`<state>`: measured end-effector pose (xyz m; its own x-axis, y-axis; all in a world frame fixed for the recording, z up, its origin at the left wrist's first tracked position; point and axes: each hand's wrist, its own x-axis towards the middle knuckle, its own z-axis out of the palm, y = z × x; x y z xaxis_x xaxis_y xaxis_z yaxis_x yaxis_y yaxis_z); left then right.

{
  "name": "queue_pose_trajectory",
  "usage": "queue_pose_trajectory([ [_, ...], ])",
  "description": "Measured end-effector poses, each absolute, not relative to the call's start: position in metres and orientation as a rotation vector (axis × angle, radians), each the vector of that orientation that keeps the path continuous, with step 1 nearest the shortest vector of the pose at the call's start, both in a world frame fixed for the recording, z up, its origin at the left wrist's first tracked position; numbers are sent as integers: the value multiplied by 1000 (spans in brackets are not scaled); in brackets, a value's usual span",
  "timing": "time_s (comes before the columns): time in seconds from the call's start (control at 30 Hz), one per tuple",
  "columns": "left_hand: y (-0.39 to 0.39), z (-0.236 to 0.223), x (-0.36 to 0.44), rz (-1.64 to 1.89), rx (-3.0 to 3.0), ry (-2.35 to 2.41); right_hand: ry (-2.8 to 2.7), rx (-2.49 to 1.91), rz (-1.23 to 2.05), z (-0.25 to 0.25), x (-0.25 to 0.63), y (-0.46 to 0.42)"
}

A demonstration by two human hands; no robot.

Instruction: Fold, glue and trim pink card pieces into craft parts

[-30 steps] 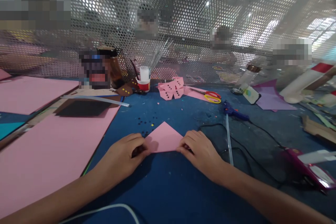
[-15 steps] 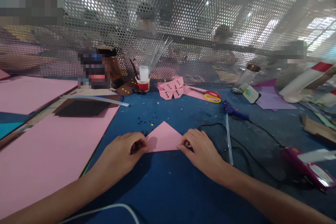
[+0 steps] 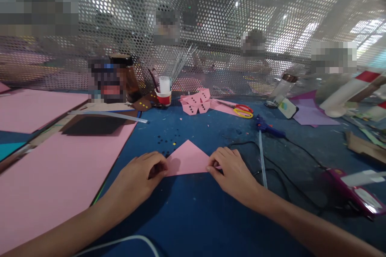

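A folded pink paper triangle (image 3: 188, 158) lies on the blue table, its peak pointing away from me and its long edge towards me. My left hand (image 3: 146, 170) pinches its left corner between thumb and fingers. At the right corner, my right hand (image 3: 229, 168) grips the paper the same way, and a bit of pink shows past the fingers. Small black paper bits (image 3: 164, 140) are scattered just beyond the triangle. Farther back lies a pink paper butterfly (image 3: 196, 102) with black square dots.
Red-and-yellow scissors (image 3: 243, 111) rest at the back. A blue glue gun (image 3: 269, 127), its cord and a glue stick (image 3: 262, 158) lie right. Large pink sheets (image 3: 60, 172) cover the left. A paper cup (image 3: 163, 97) stands before the perforated metal screen (image 3: 211, 20).
My right hand's fingertips have slid slightly outward along the paper's right corner. My left hand keeps its pinch, and the triangle lies almost where it was.
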<state>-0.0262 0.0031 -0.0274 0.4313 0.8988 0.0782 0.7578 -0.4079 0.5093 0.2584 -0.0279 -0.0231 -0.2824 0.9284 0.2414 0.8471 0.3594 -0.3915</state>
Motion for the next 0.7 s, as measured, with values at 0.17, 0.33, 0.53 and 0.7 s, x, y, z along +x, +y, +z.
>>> queue_pose_trajectory([
  [0.17, 3, -30, -26, 531, 2402, 1287, -2195, -1527, 291, -24, 260, -28],
  [0.33, 1, -35, -24, 685, 2600, 996, -2198, -1527, 320, -24, 262, -27],
  [0.53, -2, -34, -25, 630, 2809, 808, -2219, -1551, 388, -19, 264, -28],
  [0.7, -7, -35, -28, 434, 2903, 853, -2251, -1541, 409, -16, 267, -26],
])
